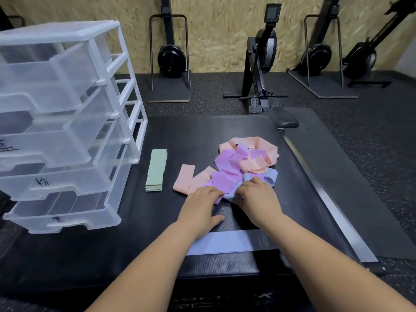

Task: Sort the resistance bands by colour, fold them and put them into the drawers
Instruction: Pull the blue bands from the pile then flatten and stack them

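Grip: our right hand (256,199) curls its fingers round a fold of the periwinkle-blue fabric loop band (267,175); our left hand (202,206) lies flat, fingers straight, touching the pile's near edge.
Handling: we judge it best to hold the pile down with the flat hand and draw the blue loop out slowly, so no other band trails.
Pile: tangled lilac fabric bands (227,163) and peach fabric bands (254,149), mid black mat (180,136).
Sorted: folded mint-green band stack (156,170); flat blue band (220,243) under our forearms.
Drawers: clear plastic drawer tower (67,109), left, drawers pulled out.

The single head-worn view looks forward and down, close over the black mat (171,140), toward the chipboard wall (213,30).
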A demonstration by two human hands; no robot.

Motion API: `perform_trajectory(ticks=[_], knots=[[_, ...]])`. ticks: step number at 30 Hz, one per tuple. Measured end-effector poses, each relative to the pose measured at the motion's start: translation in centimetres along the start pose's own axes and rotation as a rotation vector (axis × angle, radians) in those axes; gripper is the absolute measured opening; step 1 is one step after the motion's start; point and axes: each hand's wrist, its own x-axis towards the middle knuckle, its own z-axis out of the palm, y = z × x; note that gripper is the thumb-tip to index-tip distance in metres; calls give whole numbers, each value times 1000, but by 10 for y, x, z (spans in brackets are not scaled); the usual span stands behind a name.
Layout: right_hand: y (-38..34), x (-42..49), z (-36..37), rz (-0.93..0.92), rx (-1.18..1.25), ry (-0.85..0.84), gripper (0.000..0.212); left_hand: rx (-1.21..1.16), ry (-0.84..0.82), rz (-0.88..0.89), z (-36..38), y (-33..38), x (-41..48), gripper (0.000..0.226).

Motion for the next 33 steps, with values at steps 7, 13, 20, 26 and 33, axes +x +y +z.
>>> perform_trajectory(ticks=[7,13,20,26,33], knots=[[22,22,-43,223,286,106,8,-79,41,-41,-22,3,7,70],[27,40,-94,254,501,205,10,-198,172,-111,-55,23,15,58],[2,32,-121,252,717,187,20,-374,303,-92,-89,47,15,56],[-28,16,-131,152,855,149,30,-461,293,-67,-95,60,5,59],[-44,3,-117,106,984,-54,23,-577,374,-293,-97,55,-7,12]])
